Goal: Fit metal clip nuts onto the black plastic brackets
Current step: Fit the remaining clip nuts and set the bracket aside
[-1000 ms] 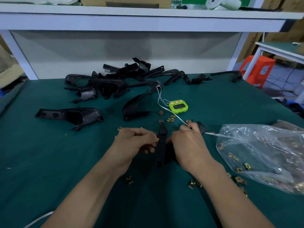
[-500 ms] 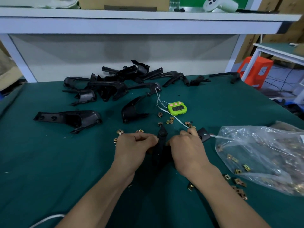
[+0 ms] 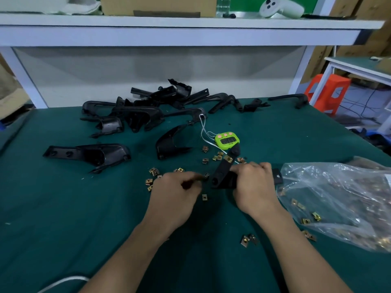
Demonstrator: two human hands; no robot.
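My right hand grips a black plastic bracket whose long arm points up and away toward the timer; a brass clip nut sits on that arm. My left hand is just left of the bracket, blurred, its fingertips pinching a small clip nut near the bracket's lower end. Loose brass clip nuts lie scattered on the green mat around both hands. A pile of black brackets lies at the back of the table.
A clear plastic bag of clip nuts lies at the right. A green timer with a white cord sits behind the hands. A single bracket lies at the left. A white shelf spans the back.
The bracket has swung from upright between both hands to tilt right, held by my right hand alone. My left hand has come off it and now pinches a clip nut.
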